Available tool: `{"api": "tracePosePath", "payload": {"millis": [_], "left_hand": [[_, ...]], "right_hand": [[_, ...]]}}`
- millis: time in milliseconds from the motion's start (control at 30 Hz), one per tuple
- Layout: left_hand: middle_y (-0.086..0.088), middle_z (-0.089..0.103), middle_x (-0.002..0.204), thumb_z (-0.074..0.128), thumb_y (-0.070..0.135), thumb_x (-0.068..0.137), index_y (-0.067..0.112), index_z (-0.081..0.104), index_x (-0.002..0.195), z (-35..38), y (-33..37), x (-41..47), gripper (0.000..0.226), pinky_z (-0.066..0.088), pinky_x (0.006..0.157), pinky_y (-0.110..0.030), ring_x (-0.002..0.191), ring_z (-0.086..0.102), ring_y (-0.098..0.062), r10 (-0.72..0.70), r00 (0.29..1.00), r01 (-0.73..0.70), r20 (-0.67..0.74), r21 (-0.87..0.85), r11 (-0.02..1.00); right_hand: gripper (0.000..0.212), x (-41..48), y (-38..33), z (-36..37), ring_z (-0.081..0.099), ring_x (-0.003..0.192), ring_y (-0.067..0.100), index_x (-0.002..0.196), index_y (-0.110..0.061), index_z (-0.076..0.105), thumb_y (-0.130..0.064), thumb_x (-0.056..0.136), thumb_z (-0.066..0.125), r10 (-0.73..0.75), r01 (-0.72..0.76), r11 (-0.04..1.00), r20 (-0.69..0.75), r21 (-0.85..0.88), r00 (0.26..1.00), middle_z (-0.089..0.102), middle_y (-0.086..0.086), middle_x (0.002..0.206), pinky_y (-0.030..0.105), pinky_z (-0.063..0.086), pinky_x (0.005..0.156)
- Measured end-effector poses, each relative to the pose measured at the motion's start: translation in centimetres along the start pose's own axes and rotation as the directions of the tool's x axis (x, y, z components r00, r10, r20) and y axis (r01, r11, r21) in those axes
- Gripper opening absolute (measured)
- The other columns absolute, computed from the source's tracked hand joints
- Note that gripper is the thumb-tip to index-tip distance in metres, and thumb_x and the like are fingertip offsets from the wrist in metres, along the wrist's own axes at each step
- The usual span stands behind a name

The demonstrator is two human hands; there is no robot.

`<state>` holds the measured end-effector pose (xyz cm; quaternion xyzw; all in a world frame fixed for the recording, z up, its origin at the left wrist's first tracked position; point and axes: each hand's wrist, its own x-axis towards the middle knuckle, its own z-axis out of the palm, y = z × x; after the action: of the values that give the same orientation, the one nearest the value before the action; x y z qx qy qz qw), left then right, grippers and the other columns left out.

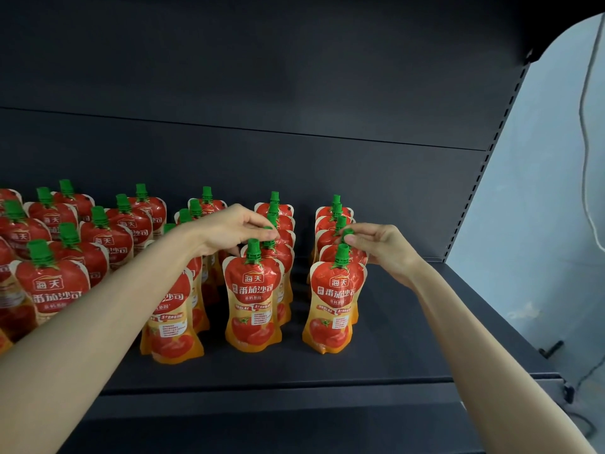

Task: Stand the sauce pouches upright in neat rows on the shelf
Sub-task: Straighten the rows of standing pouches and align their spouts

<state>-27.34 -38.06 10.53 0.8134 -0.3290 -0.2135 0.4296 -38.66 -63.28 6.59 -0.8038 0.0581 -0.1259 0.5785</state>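
Pinched shut on green caps, both grips hold pouches by the top. The right grip (381, 245) clamps the green cap (346, 236) of the second pouch (326, 253), which stands upright directly behind the front pouch (334, 299) of the rightmost row on the dark shelf (409, 339). The left grip (229, 229) clamps the other cap (269, 236) of a neighbouring pouch (285, 257), one row left of that front pouch and one place further back. More sauce pouches (52, 283) stand upright in rows far to the left of the front pouch, some partly hidden behind the left forearm.
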Motion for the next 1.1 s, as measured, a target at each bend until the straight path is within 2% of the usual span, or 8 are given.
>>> {"api": "tracePosePath", "payload": {"millis": [67,267,633,767,1100], "left_hand": [[-0.003,0.070,0.105,0.061,0.023,0.086,0.013,0.069,0.107,-0.08,0.02,0.00,0.024,0.055,0.085,-0.046,0.098,0.065,-0.015,-0.009,1.000,0.009,0.006,0.014,1.000],[0.002,0.070,0.103,0.060,0.024,0.087,0.016,0.069,0.105,-0.12,0.14,-0.02,0.022,0.053,0.088,-0.047,0.099,0.063,-0.012,-0.021,0.999,0.021,0.024,0.017,1.000],[0.001,0.071,0.103,0.060,0.025,0.088,0.018,0.069,0.104,-0.27,0.09,0.05,0.020,0.047,0.095,-0.051,0.102,0.063,-0.015,-0.051,0.998,0.051,0.027,0.018,0.999],[0.003,0.070,0.104,0.060,0.027,0.087,0.020,0.069,0.102,-0.26,0.24,-0.05,0.020,0.045,0.098,-0.053,0.104,0.061,-0.015,-0.054,0.998,0.053,0.032,0.036,0.998],[0.005,0.068,0.107,0.055,0.029,0.090,0.020,0.068,0.107,-0.19,0.05,-0.11,0.023,0.047,0.097,-0.049,0.107,0.060,-0.013,-0.056,0.998,0.055,0.029,0.044,0.998]], "right_hand": [[0.030,0.01,0.02,0.03,0.069,0.096,0.020,0.117,-0.008,0.063,-0.017,0.089,0.059,0.000,0.000,1.000,-0.006,-0.006,1.000,0.069,0.009,0.111,0.030,0.058,0.080],[0.030,-0.01,0.25,0.16,0.069,0.098,0.022,0.118,-0.009,0.062,-0.017,0.090,0.059,0.011,-0.010,1.000,-0.015,0.015,1.000,0.069,0.009,0.112,0.037,0.057,0.084],[0.027,-0.26,-0.07,0.39,0.069,0.092,0.017,0.116,-0.011,0.062,-0.017,0.090,0.058,0.015,-0.015,1.000,-0.018,0.014,1.000,0.069,0.007,0.109,0.027,0.059,0.075],[0.030,-0.26,-0.14,0.38,0.068,0.097,0.022,0.119,-0.010,0.061,-0.019,0.090,0.059,0.032,-0.032,0.999,-0.019,0.001,0.999,0.068,0.009,0.112,0.035,0.057,0.083],[0.029,-0.49,-0.09,0.45,0.068,0.099,0.022,0.117,-0.013,0.063,-0.020,0.089,0.061,0.026,-0.027,1.000,-0.046,-0.011,0.999,0.069,0.008,0.113,0.040,0.054,0.090]]}}
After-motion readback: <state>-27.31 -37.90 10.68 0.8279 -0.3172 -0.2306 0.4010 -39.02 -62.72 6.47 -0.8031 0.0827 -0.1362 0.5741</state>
